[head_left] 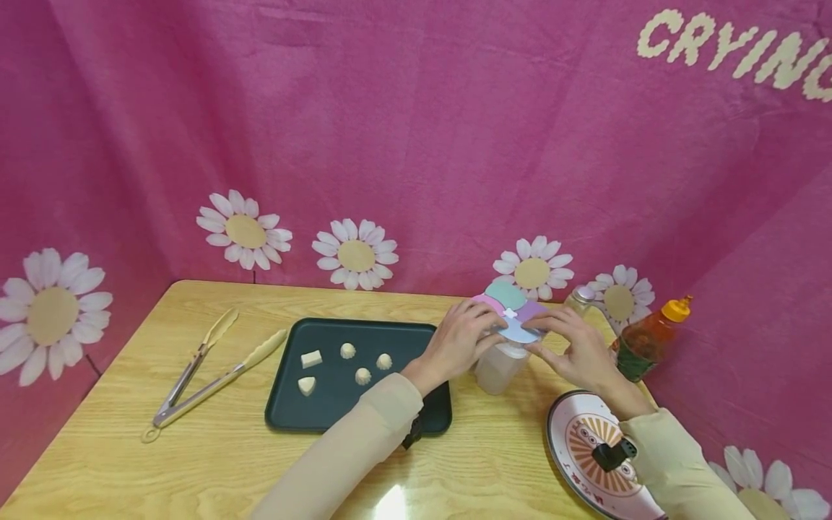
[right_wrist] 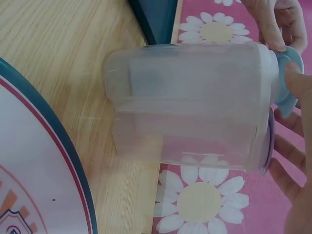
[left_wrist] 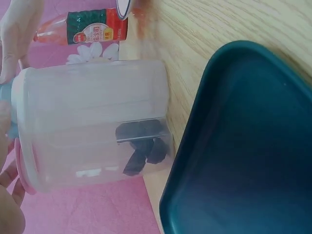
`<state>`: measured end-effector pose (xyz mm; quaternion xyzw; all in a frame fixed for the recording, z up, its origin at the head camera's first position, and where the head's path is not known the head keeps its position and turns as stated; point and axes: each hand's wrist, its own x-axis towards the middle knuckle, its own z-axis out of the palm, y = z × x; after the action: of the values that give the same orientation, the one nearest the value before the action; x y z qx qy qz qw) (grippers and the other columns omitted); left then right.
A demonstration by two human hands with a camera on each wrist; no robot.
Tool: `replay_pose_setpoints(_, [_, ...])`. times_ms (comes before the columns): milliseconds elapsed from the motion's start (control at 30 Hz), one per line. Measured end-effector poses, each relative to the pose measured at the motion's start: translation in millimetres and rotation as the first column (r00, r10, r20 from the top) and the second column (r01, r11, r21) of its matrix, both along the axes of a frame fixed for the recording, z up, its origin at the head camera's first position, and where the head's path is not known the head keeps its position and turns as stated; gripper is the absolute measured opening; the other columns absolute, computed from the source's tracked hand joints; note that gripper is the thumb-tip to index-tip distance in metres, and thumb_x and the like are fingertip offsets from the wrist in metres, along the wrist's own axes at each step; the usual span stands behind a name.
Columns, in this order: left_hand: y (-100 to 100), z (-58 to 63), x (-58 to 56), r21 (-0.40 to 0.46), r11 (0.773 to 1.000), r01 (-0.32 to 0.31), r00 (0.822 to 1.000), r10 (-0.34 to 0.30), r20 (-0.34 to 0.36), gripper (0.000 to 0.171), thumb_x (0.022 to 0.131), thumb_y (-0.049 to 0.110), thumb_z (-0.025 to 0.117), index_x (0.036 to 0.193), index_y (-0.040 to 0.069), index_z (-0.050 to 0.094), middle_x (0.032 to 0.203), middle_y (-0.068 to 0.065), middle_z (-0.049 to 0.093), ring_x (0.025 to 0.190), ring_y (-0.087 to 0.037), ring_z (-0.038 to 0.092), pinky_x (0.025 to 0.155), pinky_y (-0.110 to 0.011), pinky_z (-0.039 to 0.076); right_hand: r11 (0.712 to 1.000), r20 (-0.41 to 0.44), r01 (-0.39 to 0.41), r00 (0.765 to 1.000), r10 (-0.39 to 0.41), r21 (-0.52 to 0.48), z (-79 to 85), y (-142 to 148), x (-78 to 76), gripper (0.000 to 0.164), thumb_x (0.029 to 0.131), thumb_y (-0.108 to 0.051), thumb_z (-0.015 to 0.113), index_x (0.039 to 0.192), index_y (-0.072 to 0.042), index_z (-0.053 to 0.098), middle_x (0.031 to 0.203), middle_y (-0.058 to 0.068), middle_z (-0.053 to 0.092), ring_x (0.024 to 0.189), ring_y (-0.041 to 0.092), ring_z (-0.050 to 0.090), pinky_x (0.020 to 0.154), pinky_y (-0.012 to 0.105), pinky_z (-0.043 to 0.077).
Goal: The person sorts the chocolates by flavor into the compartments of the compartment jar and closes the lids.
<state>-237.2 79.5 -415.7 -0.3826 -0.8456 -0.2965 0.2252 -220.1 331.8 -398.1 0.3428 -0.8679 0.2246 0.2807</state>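
Note:
A clear plastic storage container stands upright on the table, topped by a lid with pink, green, purple and blue petals. On the lid's left side, my left hand grips the edge near the blue petal. My right hand holds the lid from the right; in the right wrist view its thumb lies on the blue petal, with fingers at the purple petal's edge. Dark pieces lie at the bottom of one compartment in the left wrist view.
A dark tray with several small cream-coloured pieces lies left of the container. Farther left are metal tongs. At right are a round plate, a red sauce bottle and a small jar.

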Motion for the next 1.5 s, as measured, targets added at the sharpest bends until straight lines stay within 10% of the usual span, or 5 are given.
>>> replay_pose_setpoints(600, [8,13.8,-10.9,0.154,0.984,-0.088,0.991,0.07,0.115,0.014,0.098,0.027,0.077,0.106,0.016,0.074,0.094,0.003,0.072,0.086,-0.012,0.06,0.074,-0.017,0.042,0.973,0.066,0.035,0.998,-0.021,-0.23,7.6,1,-11.4,0.024,0.078,0.011,0.084,0.092,-0.006,0.074,0.087,0.009,0.077,0.085,-0.015,0.062,0.079,0.006,0.05])
replay_pose_setpoints(1167, [14,19.0,-17.2,0.177,0.974,-0.14,0.983,0.116,0.142,0.018,0.097,0.032,0.077,0.106,0.018,0.073,0.093,0.004,0.073,0.081,-0.01,0.057,0.066,-0.012,0.035,0.921,0.113,0.127,0.989,-0.092,-0.367,3.8,-5,-19.7,0.021,0.08,0.008,0.085,0.095,-0.002,0.076,0.084,0.015,0.077,0.073,-0.013,0.062,0.075,0.007,0.051])
replay_pose_setpoints(1500, [-34,16.0,-9.8,0.161,0.973,-0.165,0.977,0.139,0.16,0.029,0.093,0.034,0.081,0.116,0.017,0.075,0.102,0.001,0.074,0.094,-0.018,0.065,0.073,-0.02,0.049,0.925,0.087,0.123,0.991,-0.098,-0.36,1.3,-5,-19.9,0.023,0.076,0.016,0.083,0.093,0.003,0.074,0.083,0.02,0.074,0.072,-0.013,0.06,0.073,0.008,0.052])
